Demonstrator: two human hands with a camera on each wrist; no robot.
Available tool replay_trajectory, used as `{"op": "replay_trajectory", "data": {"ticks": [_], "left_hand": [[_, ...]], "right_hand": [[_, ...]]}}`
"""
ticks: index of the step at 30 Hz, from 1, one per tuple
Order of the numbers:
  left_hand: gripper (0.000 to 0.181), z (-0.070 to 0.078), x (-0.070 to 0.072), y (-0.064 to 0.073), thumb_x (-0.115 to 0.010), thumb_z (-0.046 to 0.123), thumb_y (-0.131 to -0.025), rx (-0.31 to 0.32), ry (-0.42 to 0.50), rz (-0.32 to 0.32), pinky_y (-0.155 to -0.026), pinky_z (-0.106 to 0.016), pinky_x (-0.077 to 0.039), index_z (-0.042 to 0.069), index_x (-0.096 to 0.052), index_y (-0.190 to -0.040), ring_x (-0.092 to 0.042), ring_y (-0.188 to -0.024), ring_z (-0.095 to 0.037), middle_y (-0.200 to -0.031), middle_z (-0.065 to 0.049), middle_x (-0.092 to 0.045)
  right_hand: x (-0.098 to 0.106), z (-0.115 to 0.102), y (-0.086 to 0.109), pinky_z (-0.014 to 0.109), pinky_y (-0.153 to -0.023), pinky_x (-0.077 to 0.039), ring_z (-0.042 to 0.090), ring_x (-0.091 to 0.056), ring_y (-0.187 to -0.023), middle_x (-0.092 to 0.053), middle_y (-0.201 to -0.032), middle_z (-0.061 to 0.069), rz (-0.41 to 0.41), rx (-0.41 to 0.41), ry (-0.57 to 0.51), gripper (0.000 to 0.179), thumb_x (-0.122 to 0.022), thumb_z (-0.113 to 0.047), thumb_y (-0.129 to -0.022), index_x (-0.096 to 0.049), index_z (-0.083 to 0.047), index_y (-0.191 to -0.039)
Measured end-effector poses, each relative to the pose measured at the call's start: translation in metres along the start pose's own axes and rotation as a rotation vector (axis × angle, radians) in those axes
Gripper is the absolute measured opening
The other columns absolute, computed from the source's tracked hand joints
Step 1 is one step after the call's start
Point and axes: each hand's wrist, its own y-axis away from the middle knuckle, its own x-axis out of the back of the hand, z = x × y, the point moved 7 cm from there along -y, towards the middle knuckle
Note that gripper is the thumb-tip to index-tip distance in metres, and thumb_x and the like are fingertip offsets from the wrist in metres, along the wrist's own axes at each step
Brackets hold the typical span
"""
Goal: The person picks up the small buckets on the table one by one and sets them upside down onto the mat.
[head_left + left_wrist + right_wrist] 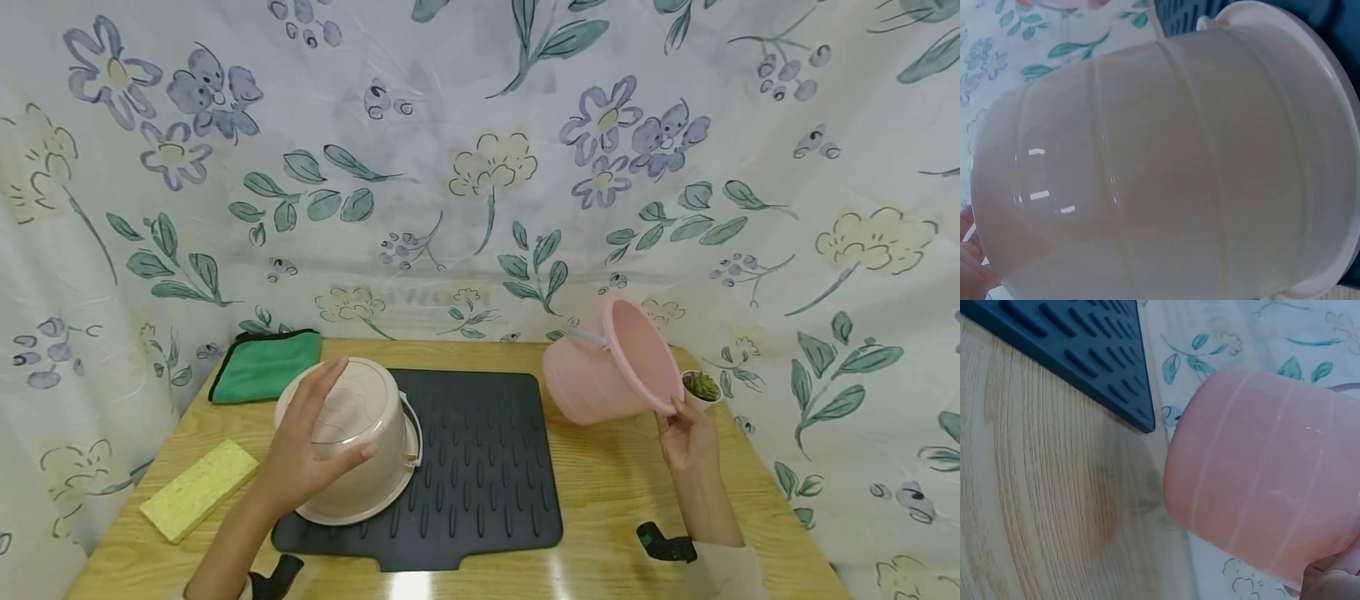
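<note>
An upside-down beige bucket (363, 408) stands on the dark drying mat (480, 467), its white handle (412, 429) hanging at the right side. Fingers spread, my left hand (300, 454) is at the near left of its base; whether it touches is hard to tell. The beige bucket (1160, 169) fills most of the left wrist view. My right hand (690, 433) pinches the lower rim of a pink bucket (588, 379). That bucket is tilted on its side above the table, mouth to the right. The right wrist view shows the pink bucket's ribbed wall (1254, 475).
A yellow sponge (198, 490) lies at the left of the wooden table (615, 492). Behind it is a folded green cloth (266, 367) with black edging. A small potted succulent (702, 387) stands beyond the pink bucket. A floral curtain (420, 183) hangs behind the table.
</note>
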Motion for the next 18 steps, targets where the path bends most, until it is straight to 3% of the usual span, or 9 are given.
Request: {"op": "replay_trajectory", "data": {"ticks": [3, 6, 9, 14, 18], "left_hand": [[0.106, 0.006, -0.002, 0.003, -0.089, 0.014, -0.065, -0.027, 0.055, 0.006, -0.104, -0.064, -0.029, 0.017, -0.033, -0.156, -0.026, -0.146, -0.015, -0.159, -0.007, -0.032], [0.106, 0.011, -0.005, 0.004, -0.088, 0.010, -0.065, -0.058, 0.080, 0.009, -0.112, -0.043, -0.028, 0.013, -0.033, -0.155, -0.025, -0.146, -0.011, -0.159, -0.009, -0.032], [0.106, 0.014, -0.008, 0.005, -0.088, 0.009, -0.065, -0.084, 0.097, 0.009, -0.110, -0.020, -0.023, 0.010, -0.032, -0.155, -0.026, -0.146, -0.010, -0.158, -0.012, -0.033], [0.106, 0.020, -0.013, 0.005, -0.088, 0.006, -0.062, -0.135, 0.156, 0.030, -0.110, -0.020, -0.027, 0.003, -0.033, -0.153, -0.033, -0.143, -0.013, -0.155, -0.015, -0.035], [0.104, 0.025, -0.017, 0.006, -0.087, 0.006, -0.063, -0.181, 0.211, 0.047, -0.108, -0.021, -0.033, -0.003, -0.033, -0.151, -0.039, -0.139, -0.017, -0.154, -0.013, -0.036]], "right_hand": [[0.000, 0.002, 0.005, 0.036, -0.080, -0.059, 0.030, -0.066, -0.091, -0.062, -0.111, 0.020, -0.019, -0.019, -0.043, 0.034, -0.034, 0.009, -0.102, -0.057, 0.002, -0.126], [0.000, 0.003, 0.011, 0.037, -0.082, -0.058, 0.031, -0.066, -0.097, -0.061, -0.117, 0.020, -0.041, -0.038, -0.089, 0.037, -0.033, 0.008, -0.102, -0.056, 0.000, -0.131], [0.001, 0.005, 0.015, 0.038, -0.084, -0.058, 0.033, -0.065, -0.099, -0.060, -0.119, 0.020, -0.056, -0.059, -0.148, 0.036, -0.032, 0.008, -0.103, -0.057, 0.004, -0.128], [0.002, 0.007, 0.022, 0.038, -0.080, -0.059, 0.036, -0.065, -0.091, -0.061, -0.109, 0.025, -0.068, -0.068, -0.188, 0.032, -0.033, 0.008, -0.102, -0.061, 0.014, -0.117], [0.004, 0.011, 0.028, 0.037, -0.077, -0.060, 0.039, -0.065, -0.087, -0.061, -0.103, 0.027, -0.069, -0.083, -0.206, 0.030, -0.035, 0.008, -0.102, -0.061, 0.015, -0.116]]}}
